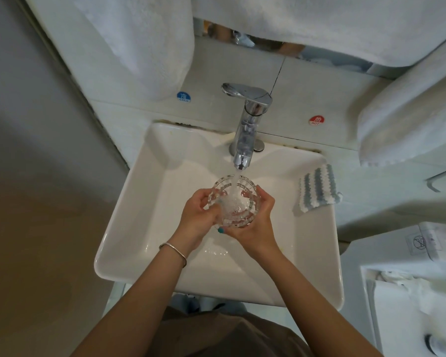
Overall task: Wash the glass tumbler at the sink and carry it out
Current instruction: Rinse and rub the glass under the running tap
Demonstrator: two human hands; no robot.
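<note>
Clear ribbed glass tumbler [232, 200] upright under the chrome tap's [245, 130] stream, your left hand [200, 215] and right hand [252, 225] curled around its sides, over the white square sink [144, 202].

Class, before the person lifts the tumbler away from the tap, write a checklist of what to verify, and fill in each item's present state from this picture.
1. Both hands grip the glass tumbler: ok; left hand and right hand curl round its sides.
2. Tumbler mouth faces up under the stream: ok.
3. Water from the faucet is turned off: not ok, it is running.
4. Tumbler is over the sink: ok.
5. Tumbler is clean inside: cannot tell, churning water hides it.
6. Striped cloth lies on the sink's right rim, apart from the hands: ok.
</note>
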